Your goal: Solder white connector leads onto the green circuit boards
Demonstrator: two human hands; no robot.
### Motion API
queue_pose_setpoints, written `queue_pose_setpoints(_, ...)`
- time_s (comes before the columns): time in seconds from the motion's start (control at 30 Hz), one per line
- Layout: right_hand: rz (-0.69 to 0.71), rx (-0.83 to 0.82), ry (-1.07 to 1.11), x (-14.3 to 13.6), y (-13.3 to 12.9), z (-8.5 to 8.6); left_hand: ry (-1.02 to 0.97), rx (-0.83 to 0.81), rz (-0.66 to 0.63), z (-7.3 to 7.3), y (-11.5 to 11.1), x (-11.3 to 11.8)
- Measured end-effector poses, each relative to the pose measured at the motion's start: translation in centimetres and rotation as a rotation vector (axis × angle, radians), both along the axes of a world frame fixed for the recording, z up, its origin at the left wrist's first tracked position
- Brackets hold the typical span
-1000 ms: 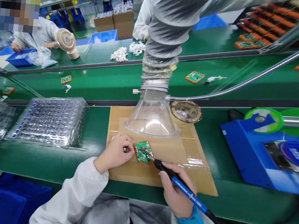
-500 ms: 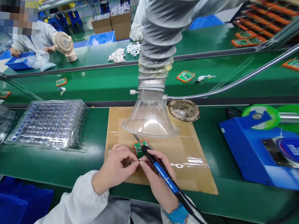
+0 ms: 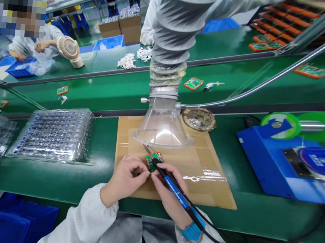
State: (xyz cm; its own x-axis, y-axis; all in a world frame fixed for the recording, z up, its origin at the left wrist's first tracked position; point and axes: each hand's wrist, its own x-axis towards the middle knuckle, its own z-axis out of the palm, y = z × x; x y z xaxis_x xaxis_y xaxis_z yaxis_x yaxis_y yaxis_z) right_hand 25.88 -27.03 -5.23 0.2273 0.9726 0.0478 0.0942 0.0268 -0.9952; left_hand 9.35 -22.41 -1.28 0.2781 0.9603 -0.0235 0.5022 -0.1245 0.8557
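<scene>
A small green circuit board [image 3: 150,162] with an orange edge lies on the brown cardboard sheet [image 3: 210,188], just beyond my fingertips. My left hand [image 3: 127,179] is pinched at the board's near edge; what sits between its thumb and finger is too small to make out. My right hand [image 3: 172,196] holds a blue and black soldering iron [image 3: 176,191], its metal end pointing up and left over the board. The thumb of that hand comes close to the left fingertips. Above the board hangs a clear funnel hood [image 3: 164,131] on a grey hose.
Clear plastic trays [image 3: 53,133] are stacked at the left. A round dish [image 3: 199,119] stands behind the cardboard, and a blue machine with green reels [image 3: 277,160] is at the right. Behind runs a green conveyor [image 3: 119,93] with boards on it. A person [image 3: 34,42] sits beyond, beside a fan [image 3: 68,48].
Boards and connectors on the conveyor have moved left. The soldering iron has shifted slightly left with my right hand. The far person's one hand has risen.
</scene>
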Motion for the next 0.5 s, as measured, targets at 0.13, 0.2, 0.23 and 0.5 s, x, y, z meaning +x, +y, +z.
queue_pose_setpoints(0.13,-0.068,0.036,-0.065,1.3,0.0,-0.4,0.087,0.061,-0.066,-0.9,1.7,-0.6)
queue_pose_setpoints(0.2,-0.089,0.052,-0.13,2.3,-0.2,-0.5,0.16,0.067,-0.093,-1.2,2.3,-0.7)
queue_pose_setpoints(0.23,-0.101,0.064,-0.176,2.8,-0.4,-0.5,0.193,0.068,-0.109,-1.2,2.5,-0.7)
queue_pose_setpoints(0.5,-0.108,0.236,-0.354,4.6,-2.0,-1.0,0.282,0.038,-0.171,-1.2,3.2,-0.3)
